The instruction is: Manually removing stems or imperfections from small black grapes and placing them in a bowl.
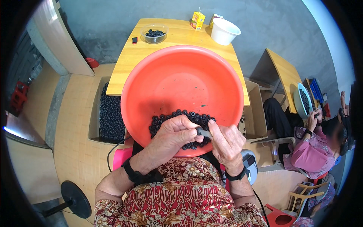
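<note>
My left hand (171, 135) pinches a small black rubber-like part (199, 131) between thumb and forefinger. My right hand (229, 145) is closed on a small knife, whose short grey blade (206, 134) touches the part; its handle is hidden by my fingers. Both hands are over the near side of a large orange-red basin (181, 70). Beneath them in the basin lies a pile of loose black ring-shaped parts (184, 114), several showing a round hole. Dark scraps are scattered on the basin's floor.
Behind the basin, a wooden table (124, 72) bears a clear bowl of black parts (155, 34), a white tub (225, 32) and a yellow drink carton (197, 20). Cardboard boxes flank it, the left one full of black parts (109, 117). At right, another person (314, 151) works over a pale-blue basin (302, 100).
</note>
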The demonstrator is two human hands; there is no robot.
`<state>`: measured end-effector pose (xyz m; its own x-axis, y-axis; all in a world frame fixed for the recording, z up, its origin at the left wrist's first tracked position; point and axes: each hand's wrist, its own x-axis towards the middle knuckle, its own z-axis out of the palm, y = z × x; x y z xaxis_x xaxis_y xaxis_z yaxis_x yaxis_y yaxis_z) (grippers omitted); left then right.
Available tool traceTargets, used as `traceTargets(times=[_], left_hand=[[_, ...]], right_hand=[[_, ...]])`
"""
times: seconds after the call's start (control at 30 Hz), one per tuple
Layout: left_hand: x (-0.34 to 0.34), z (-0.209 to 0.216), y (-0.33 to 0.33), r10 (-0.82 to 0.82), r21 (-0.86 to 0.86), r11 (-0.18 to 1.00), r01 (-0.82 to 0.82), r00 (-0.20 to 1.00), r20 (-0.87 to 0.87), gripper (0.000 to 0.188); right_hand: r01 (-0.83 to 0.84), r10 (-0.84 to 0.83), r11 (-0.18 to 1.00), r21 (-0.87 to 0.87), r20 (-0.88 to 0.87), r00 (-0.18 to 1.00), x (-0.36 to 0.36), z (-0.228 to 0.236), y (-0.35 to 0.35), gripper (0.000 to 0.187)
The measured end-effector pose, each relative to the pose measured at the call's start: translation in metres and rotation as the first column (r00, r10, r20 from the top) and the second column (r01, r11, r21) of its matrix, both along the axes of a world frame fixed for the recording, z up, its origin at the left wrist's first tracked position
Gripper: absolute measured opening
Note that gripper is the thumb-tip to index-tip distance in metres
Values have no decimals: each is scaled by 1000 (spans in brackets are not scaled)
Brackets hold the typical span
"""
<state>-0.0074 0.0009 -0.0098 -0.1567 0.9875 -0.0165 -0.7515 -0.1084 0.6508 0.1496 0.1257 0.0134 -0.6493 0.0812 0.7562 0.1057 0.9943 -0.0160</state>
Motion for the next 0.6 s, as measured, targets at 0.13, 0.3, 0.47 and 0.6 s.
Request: traceTargets(times=[0.13,0.3,0.47,0.6], left_hand=[[4,10,-2,41,133,991,-16,982,-183,10],[1,11,-3,49,47,998,-48,999,-11,9],[1,5,-1,-12,35,999,10,997,80,9],[6,4,0,-8,22,1000,5,995,104,10]], right_hand=[[84,-82,992,-95,23,996,1,-11,24,37],[-47,13,960,-277,-122,992,-3,4,6,36],[-131,49,866,-482,-178,983,0,10,-14,42],[-196,138,916,-350,-183,973,-5,5,-15,50]])
